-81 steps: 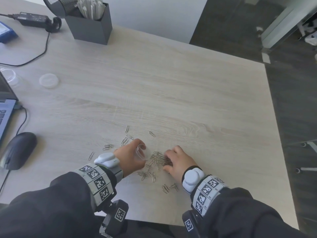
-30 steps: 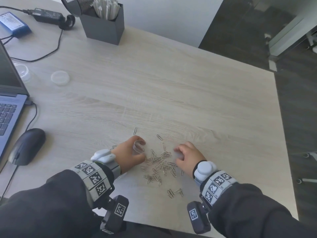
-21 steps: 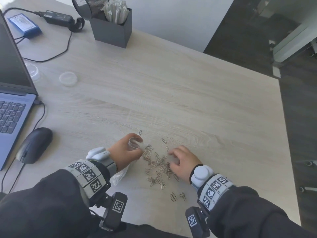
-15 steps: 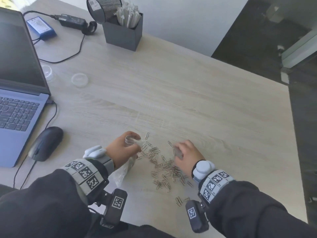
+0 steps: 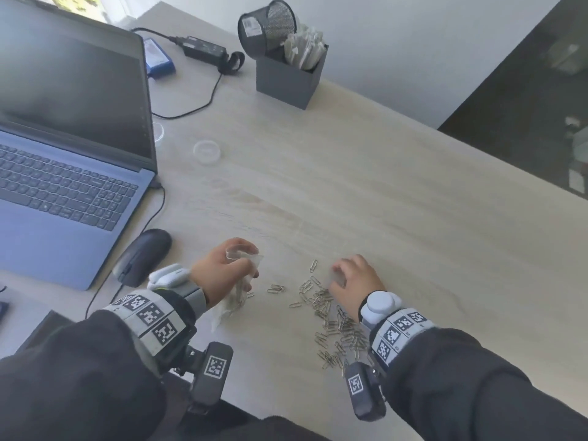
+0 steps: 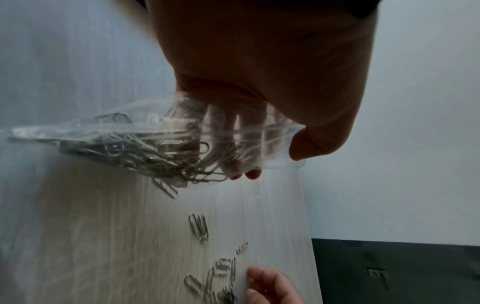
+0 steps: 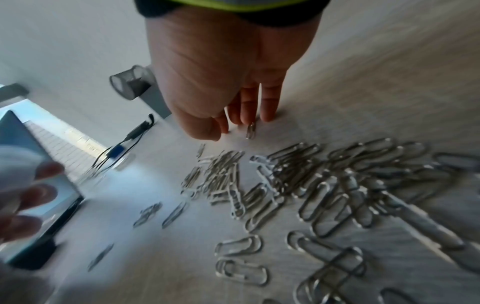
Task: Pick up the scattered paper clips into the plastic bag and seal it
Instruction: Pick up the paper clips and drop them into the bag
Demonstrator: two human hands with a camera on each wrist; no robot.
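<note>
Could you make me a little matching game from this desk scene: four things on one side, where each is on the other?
Things:
1. plastic bag
2. loose paper clips
3. mouse
4. mesh pen cup

Places:
A. tipped on the grey box at the far edge
B. gripped in the left hand
C. beside the laptop
D. on the table by the right hand

Pairs: 1-B, 2-D, 3-C, 4-A
</note>
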